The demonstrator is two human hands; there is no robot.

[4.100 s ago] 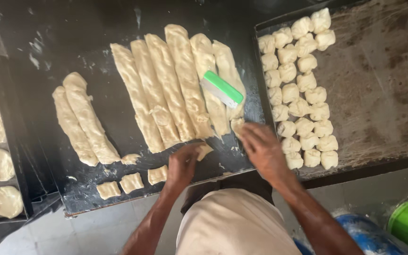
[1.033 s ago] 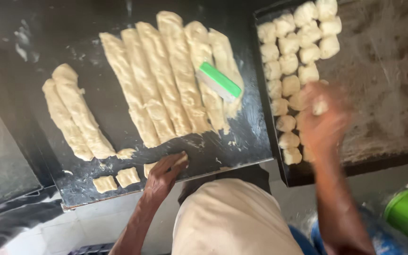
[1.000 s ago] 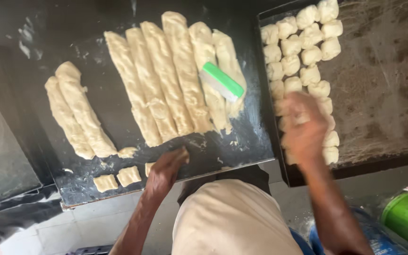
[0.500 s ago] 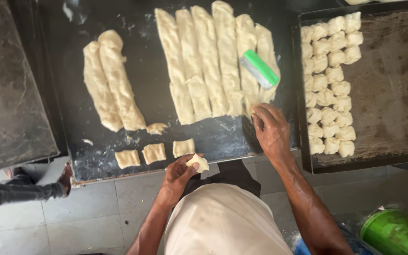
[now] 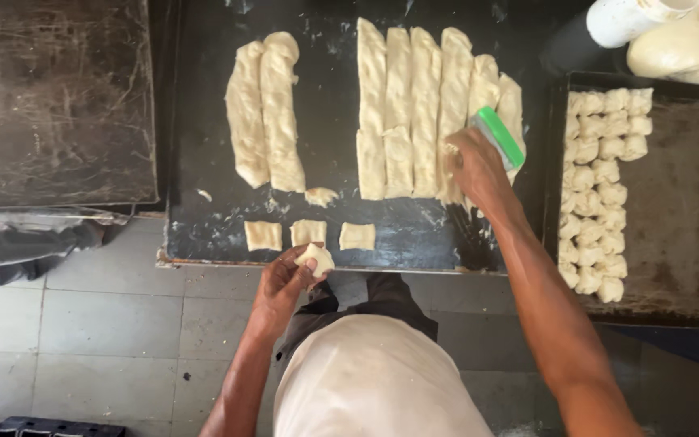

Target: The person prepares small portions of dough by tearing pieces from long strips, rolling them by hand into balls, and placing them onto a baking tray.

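Pale dough piece (image 5: 315, 257) pinched in left hand (image 5: 285, 282) at worktop (image 5: 204, 97) edge; three cut squares (image 5: 309, 233) beside; right hand (image 5: 472, 166) grips green scraper (image 5: 502, 136).

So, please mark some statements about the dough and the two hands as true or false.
1. The left hand holds a dough piece. True.
2. The right hand rests on the tray of dough pieces. False: it is at the green scraper, on the dough strips.
3. Three cut squares lie near the board edge. True.
4. The scraper handle is red. False: green.
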